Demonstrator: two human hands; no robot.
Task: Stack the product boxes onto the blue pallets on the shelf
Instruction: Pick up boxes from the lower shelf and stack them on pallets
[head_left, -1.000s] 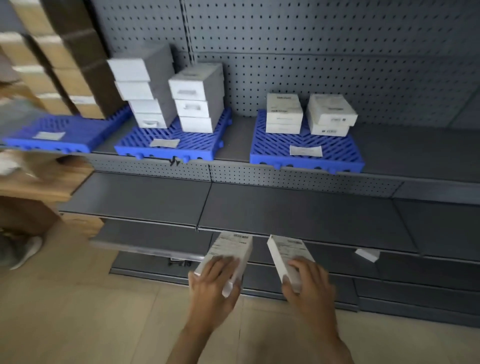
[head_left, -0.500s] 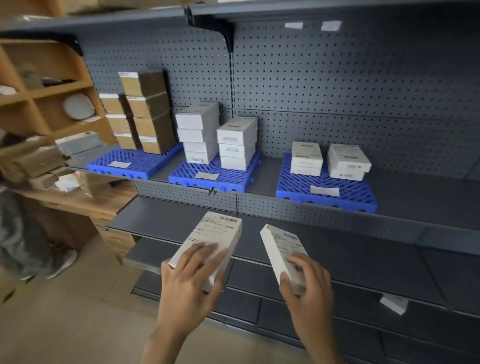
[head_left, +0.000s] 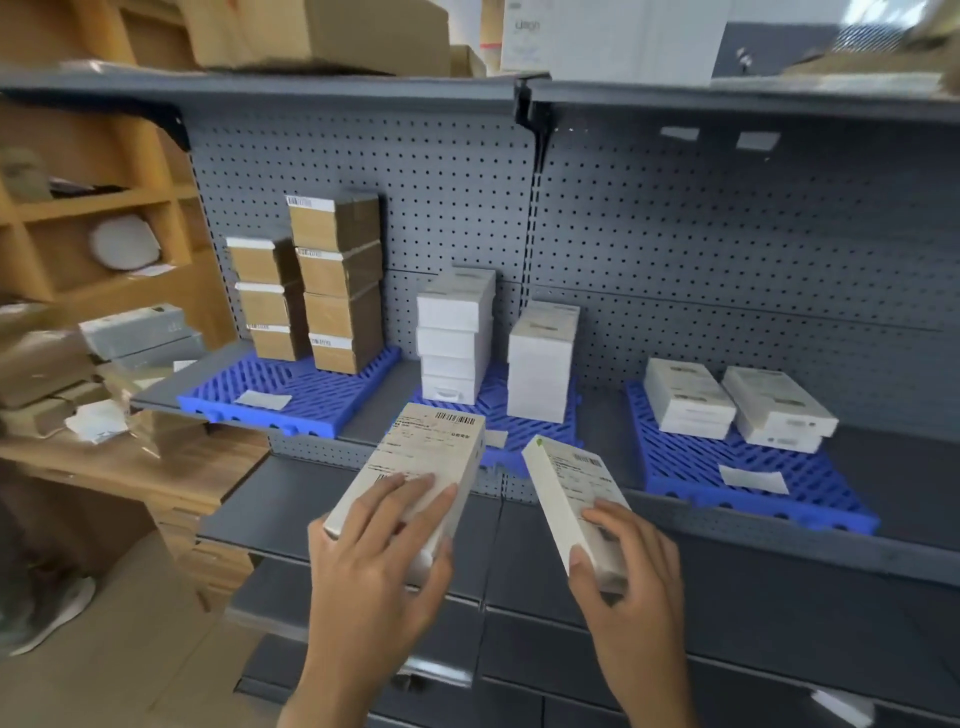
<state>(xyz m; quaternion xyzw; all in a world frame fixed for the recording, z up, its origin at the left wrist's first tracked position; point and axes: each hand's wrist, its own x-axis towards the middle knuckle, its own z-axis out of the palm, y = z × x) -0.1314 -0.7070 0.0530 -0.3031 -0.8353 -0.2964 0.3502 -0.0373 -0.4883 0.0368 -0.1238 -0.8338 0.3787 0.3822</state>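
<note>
The grey shelf is filling most of my view, and it is sitting higher and closer than half a second ago, when I was looking at it from lower down and farther back. Three blue pallets are lying along it so the stock is staying grouped by kind: the left pallet is carrying brown cartons, the middle pallet tall white boxes, and the right pallet two short stacks of flat white boxes. Those flat ones are looking like what I am carrying, so I am judging the right pallet to be my target.

My left hand is closing its grip around one flat box, label up, fingers spread over the top. My right hand is gripping a second flat box, tilted on edge, thumb on its side. Both boxes are hanging in front of the shelf edge, below pallet level, higher against the shelf than before.
</note>
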